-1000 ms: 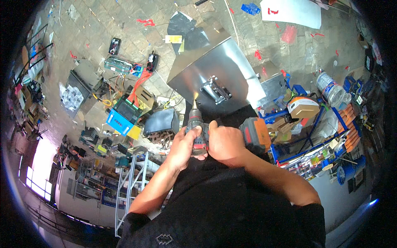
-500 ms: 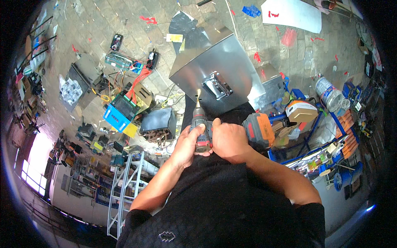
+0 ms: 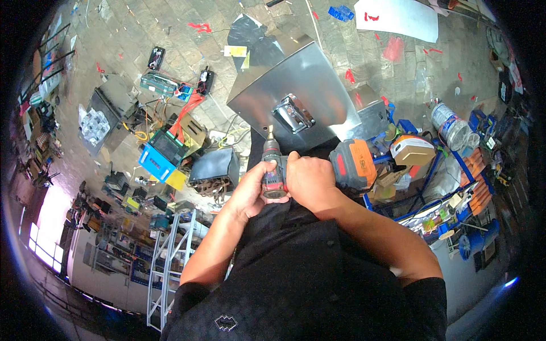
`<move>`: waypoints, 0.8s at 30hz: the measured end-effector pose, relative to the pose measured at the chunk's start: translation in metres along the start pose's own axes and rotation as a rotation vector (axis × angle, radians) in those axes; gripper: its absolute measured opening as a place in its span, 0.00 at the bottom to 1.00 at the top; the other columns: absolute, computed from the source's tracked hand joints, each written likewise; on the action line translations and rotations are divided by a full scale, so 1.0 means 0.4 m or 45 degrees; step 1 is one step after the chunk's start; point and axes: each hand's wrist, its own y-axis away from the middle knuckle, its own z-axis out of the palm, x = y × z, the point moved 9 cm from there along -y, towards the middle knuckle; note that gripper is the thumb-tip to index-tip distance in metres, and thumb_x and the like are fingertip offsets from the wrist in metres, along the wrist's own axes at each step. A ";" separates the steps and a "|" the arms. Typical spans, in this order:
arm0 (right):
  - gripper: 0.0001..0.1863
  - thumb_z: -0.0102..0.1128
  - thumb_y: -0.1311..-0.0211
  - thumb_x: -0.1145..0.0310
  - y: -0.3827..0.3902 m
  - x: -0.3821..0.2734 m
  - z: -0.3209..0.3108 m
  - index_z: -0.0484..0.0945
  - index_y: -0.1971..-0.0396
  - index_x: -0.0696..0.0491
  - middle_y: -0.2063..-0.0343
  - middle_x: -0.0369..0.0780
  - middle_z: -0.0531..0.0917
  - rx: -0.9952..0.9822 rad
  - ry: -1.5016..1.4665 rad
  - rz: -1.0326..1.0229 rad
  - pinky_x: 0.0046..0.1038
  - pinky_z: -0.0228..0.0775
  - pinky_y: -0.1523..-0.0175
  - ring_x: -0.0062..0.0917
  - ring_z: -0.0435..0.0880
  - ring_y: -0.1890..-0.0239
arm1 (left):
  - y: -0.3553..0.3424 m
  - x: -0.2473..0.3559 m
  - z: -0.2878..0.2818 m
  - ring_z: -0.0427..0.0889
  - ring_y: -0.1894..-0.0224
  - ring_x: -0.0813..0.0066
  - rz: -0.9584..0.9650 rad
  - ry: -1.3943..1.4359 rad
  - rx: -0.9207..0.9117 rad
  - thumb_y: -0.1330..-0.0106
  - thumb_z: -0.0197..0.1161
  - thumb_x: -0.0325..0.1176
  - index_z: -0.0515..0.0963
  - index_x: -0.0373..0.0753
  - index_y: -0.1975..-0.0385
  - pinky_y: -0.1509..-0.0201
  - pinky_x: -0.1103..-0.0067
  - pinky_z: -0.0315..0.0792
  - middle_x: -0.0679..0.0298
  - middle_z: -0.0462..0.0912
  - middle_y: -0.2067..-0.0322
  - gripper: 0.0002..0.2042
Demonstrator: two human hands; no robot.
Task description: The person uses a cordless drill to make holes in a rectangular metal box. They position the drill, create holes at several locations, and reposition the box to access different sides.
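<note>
I grip a cordless drill (image 3: 273, 176) in both hands. My left hand (image 3: 253, 187) is wrapped round the left of its red-and-dark body, and my right hand (image 3: 311, 182) is closed on its handle, left of the orange-and-black battery (image 3: 352, 165). Pointing away from me, the gold bit (image 3: 269, 132) meets the lower-left part of a shiny metal box (image 3: 318, 74) at a dark hole; how deep it sits I cannot tell. A chrome latch or handle fitting (image 3: 293, 113) is on that face, right of the bit.
Left are a blue-cased device (image 3: 154, 162) with wires, a dark metal case (image 3: 213, 170) and an aluminium ladder (image 3: 173, 238). Right are a metal bucket (image 3: 449, 125), a blue frame rack (image 3: 460, 176) and a white sheet (image 3: 398, 20). Scraps lie on the paved floor (image 3: 159, 23).
The drill and both my hands have moved slightly forward, away from me, and the bit's tip is less visible at the box. My grip is unchanged.
</note>
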 end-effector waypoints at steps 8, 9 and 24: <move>0.09 0.62 0.39 0.64 -0.007 -0.019 -0.007 0.79 0.67 0.56 0.76 0.44 0.88 -0.070 0.049 -0.029 0.36 0.81 0.70 0.35 0.90 0.74 | -0.021 0.024 0.016 0.85 0.80 0.62 0.101 -0.049 -0.064 0.28 0.58 0.52 0.76 0.35 0.56 0.81 0.72 0.78 0.56 0.85 0.73 0.21; 0.10 0.63 0.40 0.64 -0.007 -0.020 -0.006 0.79 0.67 0.56 0.75 0.44 0.88 -0.096 0.027 -0.033 0.36 0.81 0.70 0.35 0.90 0.73 | -0.022 0.028 0.014 0.85 0.80 0.62 0.118 -0.055 -0.055 0.27 0.58 0.52 0.76 0.35 0.57 0.82 0.72 0.78 0.56 0.85 0.74 0.21; 0.14 0.67 0.41 0.64 -0.036 -0.044 -0.018 0.78 0.63 0.59 0.72 0.48 0.89 -0.337 0.030 0.042 0.39 0.83 0.65 0.39 0.91 0.69 | -0.014 0.070 0.014 0.82 0.84 0.64 0.119 -0.026 -0.075 0.27 0.58 0.49 0.76 0.32 0.62 0.86 0.73 0.74 0.55 0.82 0.77 0.21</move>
